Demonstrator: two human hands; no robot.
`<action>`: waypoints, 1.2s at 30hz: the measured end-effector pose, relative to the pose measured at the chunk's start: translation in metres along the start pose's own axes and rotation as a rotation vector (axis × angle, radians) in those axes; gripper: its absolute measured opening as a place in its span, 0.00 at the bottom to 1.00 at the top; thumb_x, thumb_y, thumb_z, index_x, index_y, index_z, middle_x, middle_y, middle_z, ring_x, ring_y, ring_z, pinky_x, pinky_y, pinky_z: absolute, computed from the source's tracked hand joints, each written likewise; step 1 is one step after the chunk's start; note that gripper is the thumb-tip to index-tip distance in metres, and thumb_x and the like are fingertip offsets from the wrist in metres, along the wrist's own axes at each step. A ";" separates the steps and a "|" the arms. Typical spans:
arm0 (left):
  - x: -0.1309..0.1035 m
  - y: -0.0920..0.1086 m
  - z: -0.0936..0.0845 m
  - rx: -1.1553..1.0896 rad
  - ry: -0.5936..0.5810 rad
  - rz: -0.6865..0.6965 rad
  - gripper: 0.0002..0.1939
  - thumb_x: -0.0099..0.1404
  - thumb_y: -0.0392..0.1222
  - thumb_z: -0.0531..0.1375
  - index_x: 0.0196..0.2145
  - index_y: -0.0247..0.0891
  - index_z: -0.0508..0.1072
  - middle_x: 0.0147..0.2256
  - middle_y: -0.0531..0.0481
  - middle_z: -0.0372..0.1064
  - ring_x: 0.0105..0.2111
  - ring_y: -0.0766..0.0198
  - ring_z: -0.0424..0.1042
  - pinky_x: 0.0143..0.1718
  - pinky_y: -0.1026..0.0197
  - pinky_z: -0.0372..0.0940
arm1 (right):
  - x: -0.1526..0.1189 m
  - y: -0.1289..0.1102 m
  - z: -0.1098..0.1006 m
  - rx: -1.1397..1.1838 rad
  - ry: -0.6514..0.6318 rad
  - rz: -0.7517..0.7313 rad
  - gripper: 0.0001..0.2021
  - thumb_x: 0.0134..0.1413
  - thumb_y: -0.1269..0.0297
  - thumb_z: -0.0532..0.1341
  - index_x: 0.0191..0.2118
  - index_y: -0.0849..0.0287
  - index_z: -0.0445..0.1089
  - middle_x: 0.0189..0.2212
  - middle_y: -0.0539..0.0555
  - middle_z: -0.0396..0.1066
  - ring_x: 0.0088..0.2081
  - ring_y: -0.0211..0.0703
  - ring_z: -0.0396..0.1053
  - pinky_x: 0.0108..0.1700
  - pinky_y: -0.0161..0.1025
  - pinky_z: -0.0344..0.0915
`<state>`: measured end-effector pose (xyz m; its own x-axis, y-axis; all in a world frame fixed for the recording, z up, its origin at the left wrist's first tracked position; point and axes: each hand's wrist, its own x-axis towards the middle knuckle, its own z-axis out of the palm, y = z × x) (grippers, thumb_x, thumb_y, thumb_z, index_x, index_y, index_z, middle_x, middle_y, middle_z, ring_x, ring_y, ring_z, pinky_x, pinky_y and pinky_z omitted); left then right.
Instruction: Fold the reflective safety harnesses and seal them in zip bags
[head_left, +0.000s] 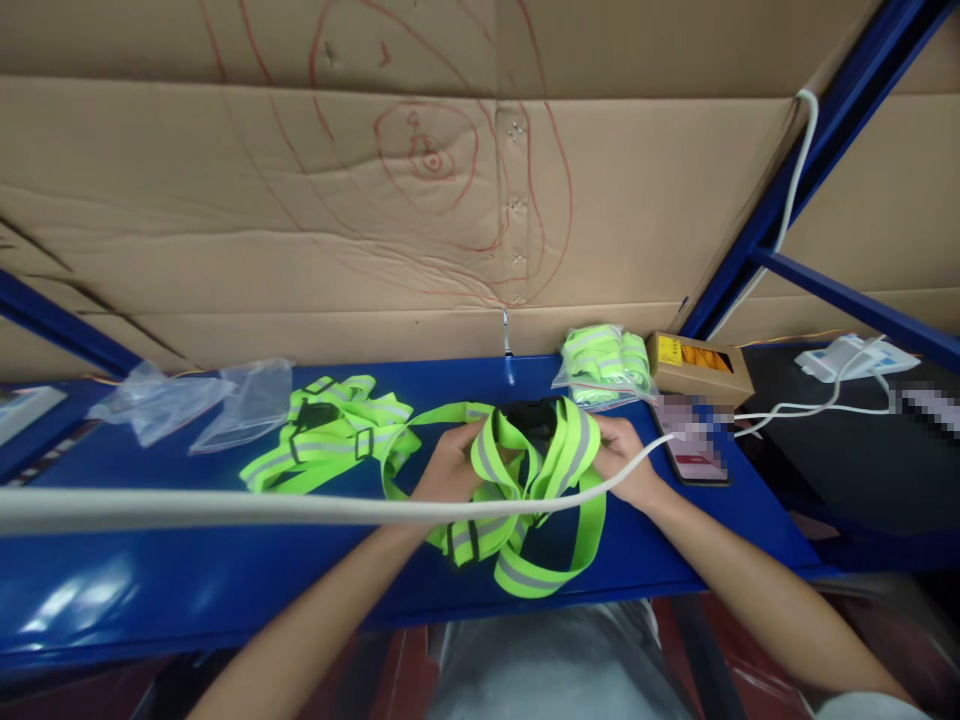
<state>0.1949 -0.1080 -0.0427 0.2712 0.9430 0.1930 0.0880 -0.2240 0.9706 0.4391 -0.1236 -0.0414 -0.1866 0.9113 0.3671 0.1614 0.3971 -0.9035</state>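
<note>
Left hand (451, 464) and right hand (624, 465), slightly apart, grip opposite sides of a looped lime reflective strap (576, 455) over the blue table (225, 585). From the left lie clear bags (244, 402), a strap heap (345, 435), bagged straps (604, 362), a phone (694, 450) and a carton (705, 386).

Centre of frame: lime straps (576, 450), matt cloth webbing, smooth grey reflective tape along middle. Left of centre: strap pile (322, 445), same cloth, buckle (364, 443) of dull black plastic. Worktop (187, 550): smooth, glossy blue (white glare at lower left). Left: clear bag (247, 400), thin plastic film, crinkled, shiny. Upper frame: wall sheet (637, 200), matt brown cardboard, creased. Right: carton (709, 380), matt card; phone (686, 450), smooth, glossy face. Cable (262, 508) across foreground: smooth white plastic.
</note>
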 end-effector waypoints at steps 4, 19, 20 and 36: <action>-0.003 0.016 -0.016 0.040 -0.147 0.065 0.29 0.56 0.39 0.71 0.56 0.46 0.76 0.52 0.46 0.75 0.52 0.46 0.74 0.56 0.50 0.69 | 0.003 -0.003 -0.013 -0.036 0.098 -0.096 0.09 0.55 0.55 0.67 0.35 0.55 0.80 0.29 0.52 0.78 0.32 0.49 0.74 0.36 0.44 0.73; 0.019 0.146 0.002 0.227 -0.016 0.290 0.23 0.68 0.59 0.60 0.34 0.34 0.80 0.28 0.49 0.71 0.26 0.65 0.66 0.28 0.64 0.59 | 0.068 -0.061 -0.015 -0.843 0.424 -0.793 0.21 0.71 0.66 0.53 0.64 0.42 0.67 0.64 0.52 0.67 0.60 0.50 0.70 0.61 0.50 0.63; 0.027 0.151 0.005 0.144 -0.009 0.269 0.22 0.66 0.58 0.63 0.34 0.33 0.80 0.29 0.49 0.72 0.27 0.65 0.67 0.29 0.64 0.60 | 0.070 -0.064 -0.012 -0.853 0.397 -0.807 0.22 0.71 0.66 0.52 0.65 0.41 0.66 0.65 0.51 0.66 0.60 0.50 0.70 0.61 0.49 0.63; 0.094 0.182 0.028 -0.360 -0.084 0.137 0.13 0.64 0.38 0.68 0.45 0.29 0.77 0.44 0.44 0.78 0.50 0.50 0.78 0.52 0.51 0.74 | 0.097 -0.076 -0.019 -0.376 0.204 -0.599 0.42 0.65 0.38 0.55 0.74 0.49 0.39 0.72 0.59 0.50 0.71 0.56 0.52 0.69 0.54 0.58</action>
<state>0.2630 -0.0669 0.1486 0.3357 0.8837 0.3261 -0.2918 -0.2316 0.9280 0.4268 -0.0634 0.0667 -0.1689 0.5143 0.8408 0.4168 0.8103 -0.4119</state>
